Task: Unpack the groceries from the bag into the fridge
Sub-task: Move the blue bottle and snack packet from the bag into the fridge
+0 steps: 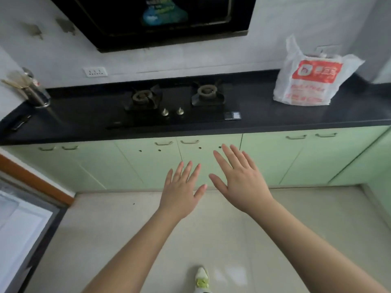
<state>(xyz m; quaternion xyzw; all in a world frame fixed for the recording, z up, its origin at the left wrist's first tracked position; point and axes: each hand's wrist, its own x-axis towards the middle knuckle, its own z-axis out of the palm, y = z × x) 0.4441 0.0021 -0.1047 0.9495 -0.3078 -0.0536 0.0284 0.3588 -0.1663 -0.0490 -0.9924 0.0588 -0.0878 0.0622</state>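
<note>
A white plastic grocery bag (311,79) with a red logo stands upright on the black counter (264,115) at the far right, its contents hidden. My left hand (183,191) and my right hand (239,178) are stretched out side by side in front of the green cabinets, palms down, fingers straight and spread, holding nothing. Both hands are well short of the bag and below counter height. Part of a grey appliance with a white interior, probably the fridge (23,225), shows at the lower left edge.
A two-burner gas hob (175,102) sits in the middle of the counter under a black range hood (160,20). A utensil holder (36,92) stands at the counter's left end. Green cabinet doors (135,163) run below. My shoe (202,279) is on the pale tiled floor.
</note>
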